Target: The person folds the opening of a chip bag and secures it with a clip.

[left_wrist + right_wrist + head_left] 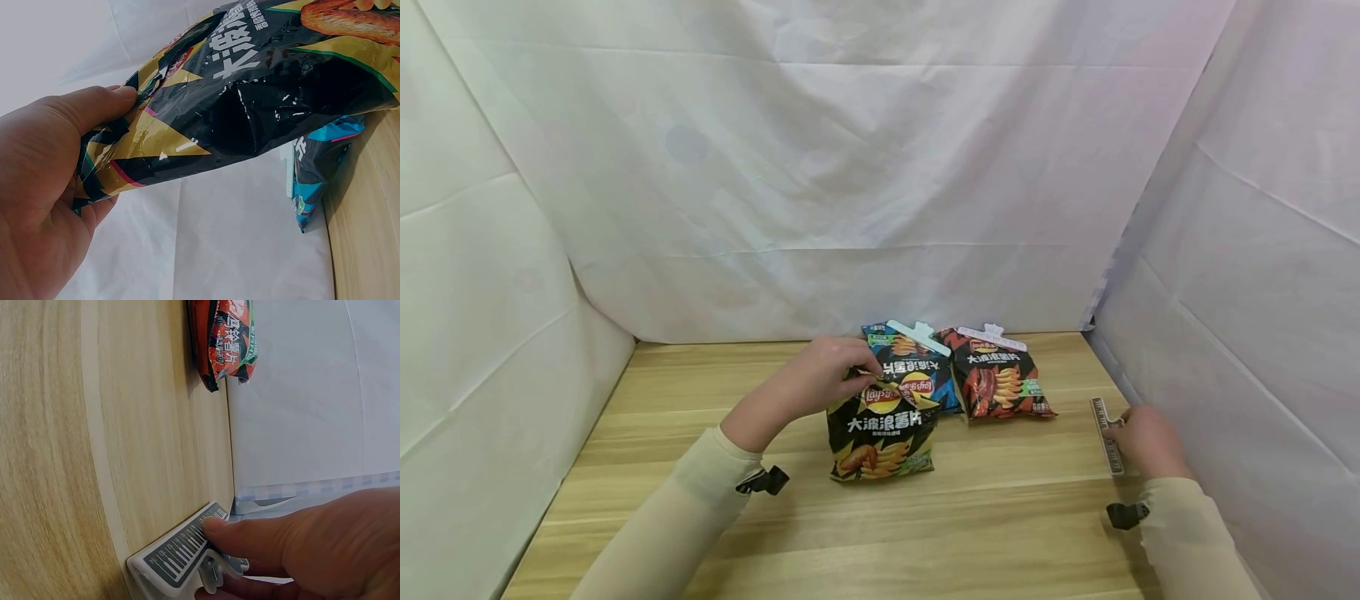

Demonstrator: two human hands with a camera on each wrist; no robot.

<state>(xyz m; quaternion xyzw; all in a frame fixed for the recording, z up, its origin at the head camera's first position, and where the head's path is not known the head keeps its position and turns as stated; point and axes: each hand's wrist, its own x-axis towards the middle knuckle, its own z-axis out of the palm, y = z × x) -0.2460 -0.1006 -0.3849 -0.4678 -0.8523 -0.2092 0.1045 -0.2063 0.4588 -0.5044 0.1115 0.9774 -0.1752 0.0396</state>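
My left hand (818,377) pinches the top edge of a black and yellow chip bag (880,437), which stands on the table with its printed front showing. In the left wrist view the thumb presses on the folded top of that bag (181,119). At the right side, my right hand (1152,442) grips a long bag clip (1107,436) with a dark, ruler-like striped face. The right wrist view shows the thumb on the striped face of the clip (178,553), with other fingers partly hidden behind it.
Behind the black bag leans a blue chip bag (951,392) with a pale clip (919,337) across its top. Next to it is a red chip bag (1002,385) with a whitish clip (992,337). White cloth walls (850,167) enclose the wooden table (1000,533) at the back and sides.
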